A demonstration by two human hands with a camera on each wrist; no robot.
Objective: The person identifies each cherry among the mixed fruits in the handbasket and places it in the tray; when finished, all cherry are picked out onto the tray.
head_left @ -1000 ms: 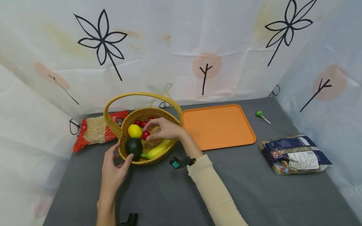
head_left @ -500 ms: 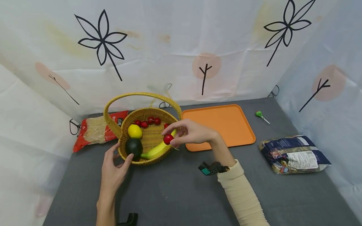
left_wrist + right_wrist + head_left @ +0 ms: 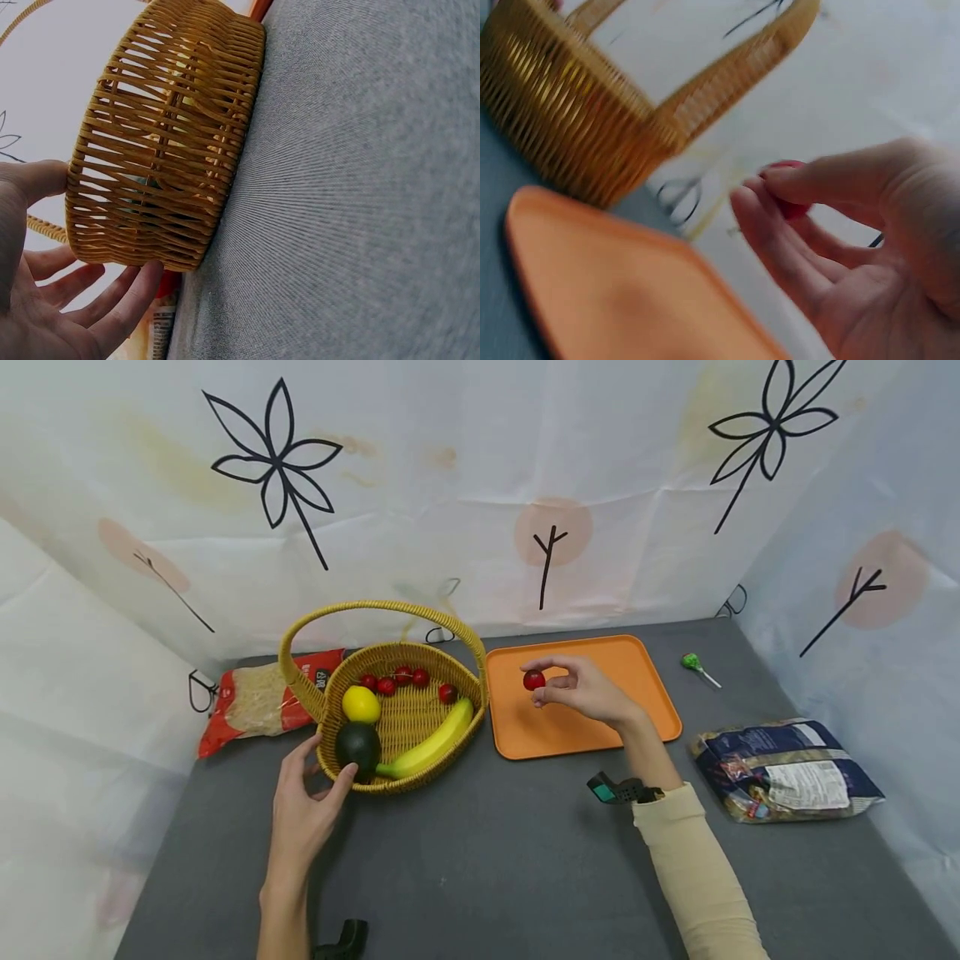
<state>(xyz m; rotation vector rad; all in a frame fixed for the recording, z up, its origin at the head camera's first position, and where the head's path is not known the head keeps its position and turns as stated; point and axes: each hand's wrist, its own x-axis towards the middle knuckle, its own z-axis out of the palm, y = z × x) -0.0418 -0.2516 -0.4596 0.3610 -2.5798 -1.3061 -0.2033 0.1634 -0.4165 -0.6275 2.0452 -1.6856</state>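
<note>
A yellow wicker basket holds a dark green avocado-like fruit, a lemon, a banana and several small red fruits. My left hand grips the basket's near left edge, with the thumb on the rim and the fingers against the outer side, as the left wrist view shows of the basket wall and hand. Over the orange tray, my right hand pinches a round red fruit between thumb and fingers. The right wrist view shows that fruit partly hidden by fingers.
Behind the basket's left side lies a red and clear noodle packet. Right of the tray are a green lollipop and a dark blue packet. Patterned white cloth hangs around the grey table.
My right hand has carried the red fruit rightward out of the basket to above the tray. My left hand has stayed at the basket's edge.
</note>
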